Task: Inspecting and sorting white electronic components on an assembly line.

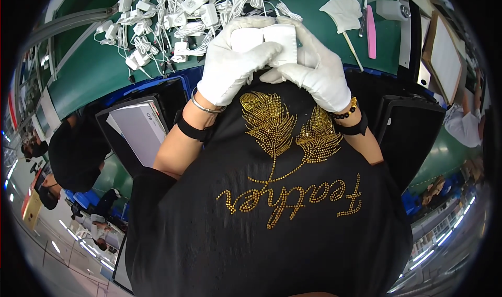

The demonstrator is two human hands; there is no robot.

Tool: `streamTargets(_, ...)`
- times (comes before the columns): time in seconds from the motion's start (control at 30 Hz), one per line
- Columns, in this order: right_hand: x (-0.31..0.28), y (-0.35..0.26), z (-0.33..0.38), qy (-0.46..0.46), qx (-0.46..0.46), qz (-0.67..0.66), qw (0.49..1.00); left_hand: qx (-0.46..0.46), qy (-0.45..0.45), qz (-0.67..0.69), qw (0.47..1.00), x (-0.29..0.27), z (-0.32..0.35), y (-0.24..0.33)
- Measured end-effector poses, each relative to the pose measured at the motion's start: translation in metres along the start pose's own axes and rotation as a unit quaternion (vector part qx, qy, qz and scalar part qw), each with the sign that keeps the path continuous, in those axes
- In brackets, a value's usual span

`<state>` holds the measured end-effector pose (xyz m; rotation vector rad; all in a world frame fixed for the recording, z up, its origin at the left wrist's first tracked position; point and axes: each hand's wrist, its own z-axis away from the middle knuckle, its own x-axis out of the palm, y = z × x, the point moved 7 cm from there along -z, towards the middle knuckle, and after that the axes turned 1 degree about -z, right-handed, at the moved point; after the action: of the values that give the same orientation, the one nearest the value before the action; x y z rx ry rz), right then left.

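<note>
Both hands wear white gloves and meet at the near edge of the green worktable. My left hand (230, 62) is closed on a smooth white block (247, 38), its thumb stretched across toward the right. Against that block sits a flat-faced white piece (282, 40) with squared corners, gripped by my right hand (320, 72). White gloves against white plastic make the outlines hard to part; I cannot tell whether the two pieces are joined. Beyond my left hand lies a heap of white power adapters (191, 4) with coiled white cables.
Right of the hands on the green table (314, 30) lie a white fan-shaped paddle (342, 12), a pink strip (371, 31) and a grey box (392, 9). Black bins stand either side of me, the left bin (112, 117) holding papers. Other people (78, 150) sit at left.
</note>
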<state>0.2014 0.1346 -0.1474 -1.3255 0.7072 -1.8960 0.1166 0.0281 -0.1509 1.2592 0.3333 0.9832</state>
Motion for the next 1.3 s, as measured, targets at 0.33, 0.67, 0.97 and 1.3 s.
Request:
streamTargets(0.33, -0.002, 0.005, -0.009, 0.006, 0.015, -0.012, 1.000, 0.012, 0.020, -0.031, 0.999, -0.003, 0.002, -0.001)
streamTargets(0.67, 0.005, -0.008, -0.014, -0.033, 0.038, 0.032, 0.998, 0.022, 0.058, 0.023, 0.998, -0.008, -0.010, 0.004)
streamTargets(0.97, 0.005, -0.013, -0.022, 0.012, -0.006, 0.000, 1.000, 0.031, 0.023, -0.012, 0.999, 0.003, -0.003, 0.018)
streamTargets(1.3, 0.017, -0.025, -0.030, 0.021, -0.007, 0.048, 0.999, -0.080, 0.023, 0.033, 0.996, -0.028, -0.010, 0.008)
